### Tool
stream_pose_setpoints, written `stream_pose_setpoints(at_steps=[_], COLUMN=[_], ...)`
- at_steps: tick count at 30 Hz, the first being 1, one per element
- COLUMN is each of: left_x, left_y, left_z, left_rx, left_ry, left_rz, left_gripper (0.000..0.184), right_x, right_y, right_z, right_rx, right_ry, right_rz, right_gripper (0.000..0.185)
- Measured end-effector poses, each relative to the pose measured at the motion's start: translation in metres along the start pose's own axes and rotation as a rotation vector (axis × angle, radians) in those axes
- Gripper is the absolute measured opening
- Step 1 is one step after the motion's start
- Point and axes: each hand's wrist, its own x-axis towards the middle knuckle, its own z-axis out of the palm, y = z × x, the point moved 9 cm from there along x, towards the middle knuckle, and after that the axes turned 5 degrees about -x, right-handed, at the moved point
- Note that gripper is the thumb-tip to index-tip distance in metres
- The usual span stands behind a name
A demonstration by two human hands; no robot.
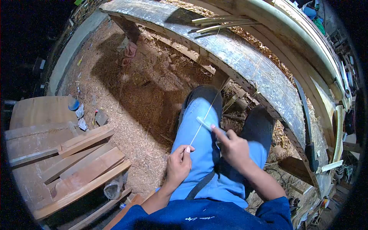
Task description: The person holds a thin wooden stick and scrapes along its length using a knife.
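The left hand had thumb and fingers pinched together on a thin, pale, straight strip — presumably for steadiness — that slanted above a light-blue trouser leg toward a long, grey, weathered wooden bench. The right hand curled round a small, pale, narrow tool, index finger extended along it, probably for control — its far end at the strip.

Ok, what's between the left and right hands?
Head view: blue trouser leg between left hand and right hand; thin strip extends up from the left hand.
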Motion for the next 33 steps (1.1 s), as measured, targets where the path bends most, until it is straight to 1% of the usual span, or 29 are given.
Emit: stream_pose_setpoints(at_steps=[2,4,6,8,9,10,12,13,14,16,17,18,20,21,22,24,26,28,30,32,33], left_x=[-0.001,-0.001,0.000,-0.001,-0.001,-0.001,0.002,0.002,0.001,0.001,0.001,0.001,0.001,0.003,0.005,0.005,0.002,0.002,0.003,0.004,0.003], left_y=[0.000,0.002,0.003,0.001,0.001,0.002,-0.010,-0.010,-0.010,-0.004,-0.003,-0.001,-0.007,-0.011,-0.013,-0.010,-0.006,-0.004,-0.012,-0.014,-0.008], left_z=[0.002,0.000,0.000,0.001,0.002,0.003,0.001,-0.002,-0.002,0.001,0.001,0.000,-0.001,-0.002,-0.004,-0.004,0.000,0.001,-0.001,-0.005,-0.003], left_rx=[-0.006,-0.007,-0.020,-0.042,-0.039,-0.035,-0.006,0.028,0.031,-0.035,-0.037,-0.030,-0.022,-0.002,0.020,-0.010,-0.051,-0.037,-0.042,-0.044,-0.065], left_ry=[-0.008,-0.001,-0.024,-0.041,-0.036,-0.030,-0.007,0.011,0.007,-0.016,-0.016,-0.005,0.005,0.011,0.017,-0.006,-0.021,-0.009,-0.002,0.000,-0.014], left_rz=[-0.006,-0.011,-0.026,-0.041,-0.030,-0.016,-0.003,0.009,0.009,-0.024,-0.028,-0.014,-0.001,0.014,0.030,0.015,-0.009,-0.011,-0.002,0.013,-0.015], left_gripper=[0.022,0.024,0.023,0.023,0.023,0.023,0.023,0.023,0.023,0.024,0.024,0.026,0.027,0.028,0.028,0.028,0.027,0.026,0.025,0.025,0.025], right_x=[-0.001,-0.020,-0.018,0.004,0.013,0.009,-0.013,-0.024,-0.026,-0.007,0.003,0.009,-0.006,-0.017,-0.028,-0.020,0.001,-0.002,-0.025,-0.019,-0.004], right_y=[-0.003,-0.045,-0.043,0.006,0.016,0.014,-0.029,-0.048,-0.052,-0.024,-0.004,0.008,-0.018,-0.039,-0.052,-0.038,-0.001,-0.003,-0.048,-0.044,-0.019], right_z=[-0.002,0.005,0.008,0.004,0.002,0.001,0.016,0.021,0.017,0.011,0.004,0.005,0.009,0.015,0.019,0.021,0.010,0.005,0.014,0.014,0.008], right_rx=[-0.033,0.050,0.023,0.006,0.027,0.021,0.121,0.094,0.080,0.086,0.095,0.114,0.109,0.116,0.085,0.076,0.060,0.057,0.072,0.080,0.074], right_ry=[-0.021,-0.145,-0.166,0.028,-0.015,-0.016,-0.152,-0.239,-0.177,-0.080,-0.022,0.028,-0.042,-0.094,-0.154,-0.181,-0.013,-0.027,-0.234,-0.249,-0.150], right_rz=[0.016,-0.291,-0.286,-0.013,0.051,0.047,-0.242,-0.300,-0.269,-0.119,0.029,0.087,-0.074,-0.213,-0.257,-0.198,0.016,0.015,-0.255,-0.235,-0.110], right_gripper=[0.077,0.070,0.068,0.072,0.073,0.073,0.073,0.075,0.075,0.071,0.071,0.073,0.074,0.075,0.076,0.079,0.079,0.078,0.078,0.078,0.079])
